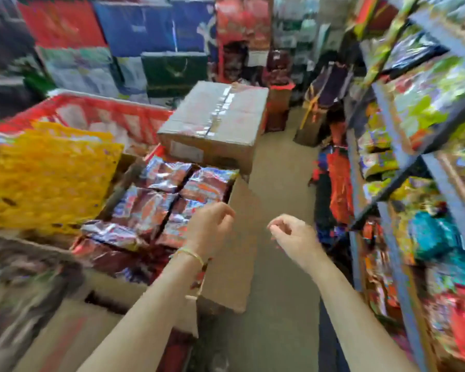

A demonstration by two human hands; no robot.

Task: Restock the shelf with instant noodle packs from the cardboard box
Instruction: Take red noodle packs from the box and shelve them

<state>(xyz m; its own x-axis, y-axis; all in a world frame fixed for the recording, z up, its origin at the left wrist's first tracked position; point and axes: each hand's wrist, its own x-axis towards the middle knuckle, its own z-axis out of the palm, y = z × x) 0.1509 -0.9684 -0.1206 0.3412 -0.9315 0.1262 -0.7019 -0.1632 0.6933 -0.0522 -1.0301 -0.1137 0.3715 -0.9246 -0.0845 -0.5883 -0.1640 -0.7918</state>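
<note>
Head: empty hands (211, 226) loosely curled

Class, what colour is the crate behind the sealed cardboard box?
Red, with a slatted wall; it shows best in the head view.

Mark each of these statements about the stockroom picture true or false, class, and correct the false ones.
1. The open cardboard box holds shiny noodle packs. True.
2. The left hand grips a noodle pack. False: its fingers hang loosely curled above the packs and hold nothing.
3. The box behind the open one, the taped box, is sealed with tape along its top. True.
4. The shelf stands on the person's left. False: it runs along the right side of the aisle.
5. The right hand rests on the shelf. False: it is in the air over the floor, apart from the shelf, holding nothing.
</note>
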